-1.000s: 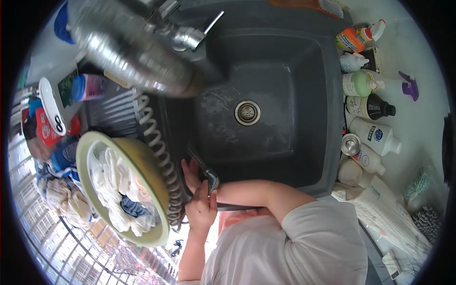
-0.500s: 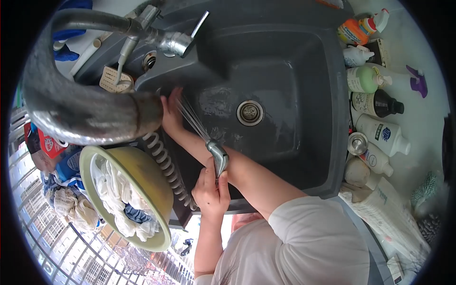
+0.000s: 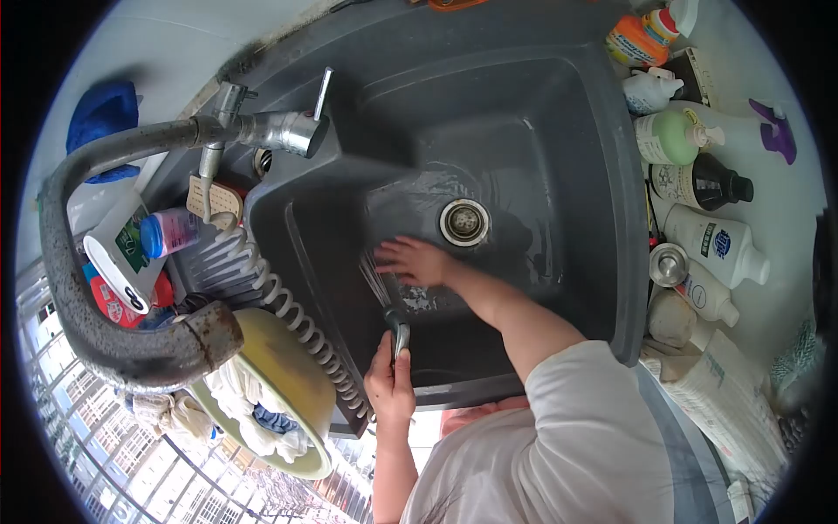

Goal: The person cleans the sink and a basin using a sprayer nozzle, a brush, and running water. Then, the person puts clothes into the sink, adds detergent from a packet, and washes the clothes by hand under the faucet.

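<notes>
My left hand (image 3: 390, 384) grips the handle of a grey spray head (image 3: 397, 327) at the near left edge of the sink. Thin water jets (image 3: 375, 279) leave the spray head towards the basin floor. My right hand (image 3: 415, 262) is open with its fingers spread, beside the jets and low over the dark grey sink (image 3: 515, 306). It holds nothing. Just beyond that hand is the round metal drain (image 3: 463, 223). Wet patches shine on the basin floor around the drain.
A large metal faucet (image 3: 78, 297) arches over the left side. Below it a yellow-green basin (image 3: 305, 367) holds white and blue cloths, beside a coiled hose (image 3: 301, 323). Bottles, among them a green one (image 3: 668, 137), line the right edge. A blue cloth (image 3: 103, 118) lies upper left.
My right hand has moved from the sink's left wall to over the basin floor. My left hand still holds the spray head, now slightly lower in view. The faucet has shifted left in view.
</notes>
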The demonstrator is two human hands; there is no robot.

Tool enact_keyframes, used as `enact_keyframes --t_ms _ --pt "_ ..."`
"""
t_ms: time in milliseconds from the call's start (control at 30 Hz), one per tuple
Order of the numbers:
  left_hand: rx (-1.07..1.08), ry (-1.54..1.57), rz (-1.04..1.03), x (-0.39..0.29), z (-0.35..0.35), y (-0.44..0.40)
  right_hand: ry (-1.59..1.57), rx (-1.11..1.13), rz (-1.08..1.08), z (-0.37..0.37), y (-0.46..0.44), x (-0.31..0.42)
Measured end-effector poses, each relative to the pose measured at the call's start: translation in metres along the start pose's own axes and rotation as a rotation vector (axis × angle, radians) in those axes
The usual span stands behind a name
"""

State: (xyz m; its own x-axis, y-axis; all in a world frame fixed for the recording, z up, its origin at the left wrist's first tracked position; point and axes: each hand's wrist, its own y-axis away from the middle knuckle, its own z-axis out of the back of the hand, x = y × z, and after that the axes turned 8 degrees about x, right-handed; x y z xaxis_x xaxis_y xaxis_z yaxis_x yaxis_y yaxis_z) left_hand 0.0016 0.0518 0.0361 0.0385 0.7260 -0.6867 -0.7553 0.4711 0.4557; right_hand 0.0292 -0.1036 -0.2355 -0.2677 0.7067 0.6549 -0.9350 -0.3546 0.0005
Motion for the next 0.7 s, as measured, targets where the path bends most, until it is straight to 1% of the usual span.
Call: enact_keyframes --t_ms 33,67,100,133,200,233,267,300,333,367,400,467,533,567,633,667,700 --pt "-0.002 0.048 0.016 -0.005 -0.002 -0.004 -0.018 -0.067 -0.009 0.001 -0.007 -0.023" --pt "-0.001 0.053 0.018 -0.005 -0.006 -0.007 0.112 -0.135 -0.16 0.022 -0.019 -0.043" --pt "0.0 0.025 -0.045 -0.005 -0.008 -0.013 0.246 -0.209 -0.312 0.044 -0.03 -0.062" --pt "0.0 -0.005 -0.108 -0.005 -0.01 -0.019 0.25 -0.213 -0.314 0.056 -0.029 -0.079" --pt "-0.017 0.036 -0.109 -0.02 -0.009 -0.023 0.273 -0.059 -0.05 0.066 -0.018 -0.096" --pt "-0.049 0.087 -0.114 -0.027 -0.009 -0.028 0.277 -0.066 -0.059 0.065 -0.019 -0.092" --pt "-0.105 0.121 -0.191 -0.032 -0.007 -0.033 0.28 -0.013 -0.08 0.062 -0.02 -0.083" --pt "-0.163 0.09 -0.253 -0.031 -0.004 -0.039 0.284 0.042 -0.097 0.066 -0.023 -0.078" --pt "-0.207 0.143 -0.264 -0.033 -0.002 -0.044 0.246 0.072 0.078 0.071 -0.028 -0.08" --pt "-0.243 0.188 -0.273 -0.039 0.002 -0.049 0.499 -0.032 0.147 0.079 -0.04 -0.075" --pt "-0.308 0.199 -0.326 -0.045 0.002 -0.057 0.749 -0.137 0.21 0.086 -0.055 -0.068" --pt "-0.309 0.321 -0.312 -0.05 0.006 -0.066 0.752 -0.291 0.13 0.112 -0.09 -0.037" --pt "-0.234 0.45 -0.329 -0.057 0.01 -0.073 1.046 -0.421 0.006 0.147 -0.111 -0.007" --pt "-0.225 0.452 -0.335 -0.059 0.009 -0.074 1.052 -0.419 -0.003 0.154 -0.112 -0.011" --pt "-0.071 0.573 -0.255 -0.065 0.006 -0.073 1.492 -0.301 0.057 0.165 -0.115 -0.026" --pt "-0.027 0.601 -0.24 -0.07 0.001 -0.072 1.709 -0.233 0.09 0.172 -0.115 -0.034" --pt "0.015 0.624 -0.231 -0.07 -0.004 -0.072 1.739 -0.233 0.088 0.155 -0.112 -0.053"
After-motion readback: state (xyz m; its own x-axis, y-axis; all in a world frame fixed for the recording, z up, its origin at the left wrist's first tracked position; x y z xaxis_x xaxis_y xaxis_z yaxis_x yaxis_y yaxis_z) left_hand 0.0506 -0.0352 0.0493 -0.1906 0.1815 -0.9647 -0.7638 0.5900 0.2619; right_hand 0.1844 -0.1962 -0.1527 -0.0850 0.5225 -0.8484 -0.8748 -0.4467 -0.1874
